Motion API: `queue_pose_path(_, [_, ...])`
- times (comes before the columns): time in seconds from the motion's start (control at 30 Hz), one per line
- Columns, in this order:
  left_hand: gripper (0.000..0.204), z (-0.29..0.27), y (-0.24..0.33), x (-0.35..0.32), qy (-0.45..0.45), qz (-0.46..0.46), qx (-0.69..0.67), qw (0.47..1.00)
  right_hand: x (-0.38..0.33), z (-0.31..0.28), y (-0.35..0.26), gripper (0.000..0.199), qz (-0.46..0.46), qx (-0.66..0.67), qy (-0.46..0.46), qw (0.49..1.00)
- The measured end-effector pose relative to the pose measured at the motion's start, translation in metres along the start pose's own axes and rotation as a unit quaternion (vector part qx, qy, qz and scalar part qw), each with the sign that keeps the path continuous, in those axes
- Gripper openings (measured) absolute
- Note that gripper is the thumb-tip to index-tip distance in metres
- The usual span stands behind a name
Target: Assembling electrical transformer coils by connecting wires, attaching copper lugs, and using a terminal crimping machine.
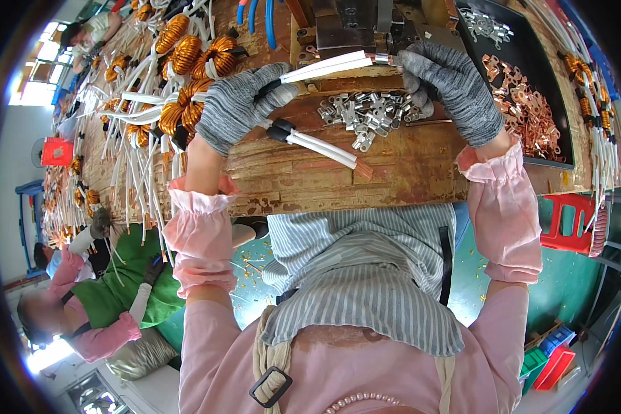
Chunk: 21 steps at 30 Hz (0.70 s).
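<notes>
My left hand (245, 103), in a grey knit glove, is closed around a pair of white cables (331, 66) with a black sleeve, joined to a copper-wound coil (181, 110). At their far end sits a metal cable lug (381, 59), just in front of the dark metal press (334, 31). My gloved right hand (452, 90) pinches this lug; its fingertips partly hide it. Below, a second pair of white cables (324, 149) with bare copper ends lies on the wooden bench. A heap of silver lugs (369, 116) lies between my hands.
A black tray (567, 138) on the right holds copper lugs (521, 103) and silver lugs (486, 26). Many coils with white leads cover the bench's left side. A red stool (566, 224) stands below at right. Co-workers sit at the left, one in a green apron (134, 276).
</notes>
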<state>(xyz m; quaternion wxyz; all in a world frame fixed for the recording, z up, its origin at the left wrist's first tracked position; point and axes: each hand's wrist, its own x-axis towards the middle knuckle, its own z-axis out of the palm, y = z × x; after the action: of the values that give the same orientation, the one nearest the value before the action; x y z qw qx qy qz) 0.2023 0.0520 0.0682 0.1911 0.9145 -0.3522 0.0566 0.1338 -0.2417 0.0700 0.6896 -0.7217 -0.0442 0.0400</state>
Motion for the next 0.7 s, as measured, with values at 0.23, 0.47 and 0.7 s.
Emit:
queue_pose_path(0.23, [0.041, -0.015, 0.006, 0.009, -0.012, -0.009, 0.016, 1.0, 0.005, -0.005, -0.007, 0.025, -0.008, 0.026, -0.026, 0.999])
queue_pose_path(0.47, [0.042, -0.018, 0.006, 0.019, 0.003, -0.004, -0.02, 1.0, 0.014, -0.008, -0.01, 0.026, -0.008, 0.004, -0.009, 1.0])
queue_pose_path(0.7, [0.037, -0.019, -0.003, 0.025, 0.0, 0.006, -0.012, 1.0, 0.029, -0.012, -0.005, 0.029, -0.004, -0.001, -0.009, 1.0])
